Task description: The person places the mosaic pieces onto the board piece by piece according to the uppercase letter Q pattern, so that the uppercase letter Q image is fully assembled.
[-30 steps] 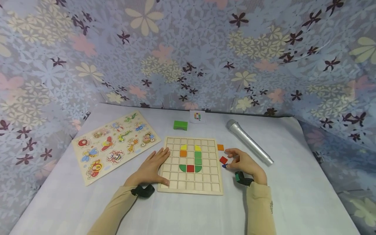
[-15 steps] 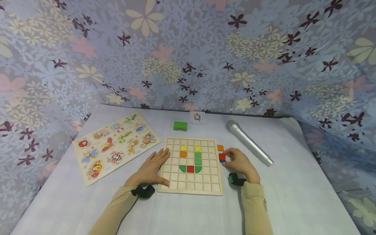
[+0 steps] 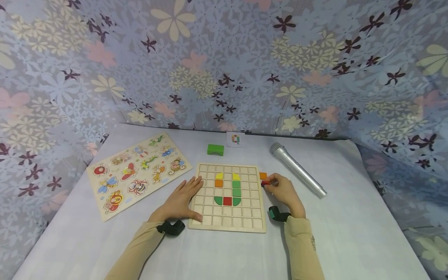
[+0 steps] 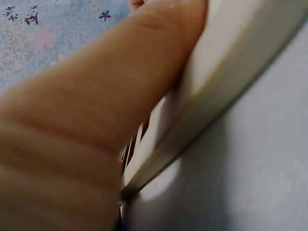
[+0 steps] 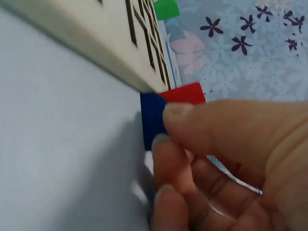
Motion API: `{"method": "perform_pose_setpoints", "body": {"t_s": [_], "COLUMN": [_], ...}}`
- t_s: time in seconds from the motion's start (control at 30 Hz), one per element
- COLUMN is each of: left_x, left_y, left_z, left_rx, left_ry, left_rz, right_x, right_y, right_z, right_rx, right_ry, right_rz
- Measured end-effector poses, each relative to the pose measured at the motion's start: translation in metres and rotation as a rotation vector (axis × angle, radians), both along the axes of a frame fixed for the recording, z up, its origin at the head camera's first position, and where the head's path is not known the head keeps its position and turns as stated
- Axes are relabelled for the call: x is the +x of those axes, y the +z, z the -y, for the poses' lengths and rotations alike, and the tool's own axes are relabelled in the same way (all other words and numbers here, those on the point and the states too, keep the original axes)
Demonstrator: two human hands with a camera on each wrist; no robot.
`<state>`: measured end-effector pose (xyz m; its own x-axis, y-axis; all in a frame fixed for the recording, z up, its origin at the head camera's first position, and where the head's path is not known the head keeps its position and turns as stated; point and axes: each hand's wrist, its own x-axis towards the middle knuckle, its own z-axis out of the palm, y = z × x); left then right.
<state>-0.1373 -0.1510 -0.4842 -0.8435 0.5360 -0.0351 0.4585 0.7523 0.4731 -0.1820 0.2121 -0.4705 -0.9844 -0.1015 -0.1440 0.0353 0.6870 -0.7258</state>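
A wooden grid board (image 3: 226, 223) lies in the middle of the table. Colored tiles sit in its cells: yellow pieces, an orange square (image 3: 218, 183), green pieces and a red square (image 3: 227, 201). My left hand (image 3: 179, 200) rests spread on the board's left edge, thumb over the lower left cells. Just off the right edge, my right hand (image 3: 282, 190) pinches a blue tile (image 5: 153, 120) between thumb and fingers. A red tile (image 5: 187, 93) stands against the blue one; whether the fingers grip both is unclear. Beyond them lies a loose orange tile (image 3: 263, 175).
A silver microphone (image 3: 297, 169) lies to the right. Behind the board are a green block (image 3: 215, 149) and a small pattern card (image 3: 235, 139). An insect puzzle board (image 3: 140, 177) lies on the left. A floral cloth (image 3: 224, 77) hangs at the back.
My right hand has moved forward and slightly left along the board's edge, bringing the blue tile to the red one; both are now tilted up at the fingertips. My left hand stays put.
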Motion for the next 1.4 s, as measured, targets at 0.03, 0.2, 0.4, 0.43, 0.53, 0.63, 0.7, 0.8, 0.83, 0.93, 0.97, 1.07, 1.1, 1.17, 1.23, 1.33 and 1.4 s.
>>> {"method": "perform_pose_setpoints", "body": {"t_s": [0.03, 0.2, 0.4, 0.43, 0.53, 0.63, 0.7, 0.8, 0.83, 0.93, 0.97, 1.07, 1.1, 1.17, 1.23, 1.33, 1.4], "left_x": [0.000, -0.001, -0.001, -0.001, -0.002, -0.003, -0.002, -0.001, -0.001, -0.002, -0.002, -0.002, -0.002, -0.002, -0.002, -0.002, -0.002], "left_y": [0.000, -0.001, -0.002, -0.002, -0.003, -0.004, -0.004, -0.004, -0.003, -0.002, -0.001, 0.000, 0.000, -0.001, -0.002, -0.003, -0.003], "left_z": [0.000, -0.001, 0.001, 0.001, 0.002, 0.002, 0.002, 0.002, 0.002, 0.002, 0.002, 0.001, 0.001, 0.001, 0.002, 0.002, 0.001], "left_rx": [0.002, 0.005, -0.002, -0.003, -0.004, -0.004, 0.000, -0.004, -0.004, -0.007, -0.006, 0.003, 0.005, 0.002, -0.005, -0.008, -0.007], "left_ry": [0.000, -0.004, 0.008, 0.009, 0.009, 0.012, 0.012, 0.009, 0.007, 0.012, 0.014, 0.018, 0.018, 0.014, 0.012, 0.012, 0.012], "left_rz": [0.001, 0.004, 0.006, 0.004, -0.003, -0.002, -0.002, -0.002, -0.002, 0.005, 0.005, 0.002, 0.000, 0.005, 0.008, 0.007, 0.002], "right_x": [-0.001, -0.006, -0.015, -0.016, -0.020, -0.023, -0.024, -0.028, -0.029, -0.031, -0.031, -0.028, -0.027, -0.025, -0.022, -0.020, -0.019], "right_y": [0.000, 0.001, 0.009, 0.009, 0.010, 0.011, 0.010, 0.005, 0.002, -0.004, -0.005, -0.006, -0.005, -0.006, -0.008, -0.009, -0.010], "right_z": [0.000, 0.004, 0.035, 0.042, 0.064, 0.081, 0.090, 0.099, 0.102, 0.109, 0.110, 0.114, 0.115, 0.116, 0.117, 0.116, 0.113], "right_rx": [-0.005, -0.054, -0.210, -0.224, -0.249, -0.240, -0.247, -0.223, -0.213, -0.149, -0.127, -0.072, -0.054, -0.023, 0.002, 0.008, -0.022], "right_ry": [-0.006, -0.059, -0.096, -0.091, -0.063, -0.023, -0.006, 0.006, 0.005, 0.009, 0.013, 0.030, 0.040, 0.064, 0.093, 0.126, 0.127], "right_rz": [-0.008, -0.037, -0.063, -0.062, -0.056, -0.057, -0.065, -0.092, -0.098, -0.121, -0.127, -0.147, -0.154, -0.157, -0.165, -0.185, -0.195]}}
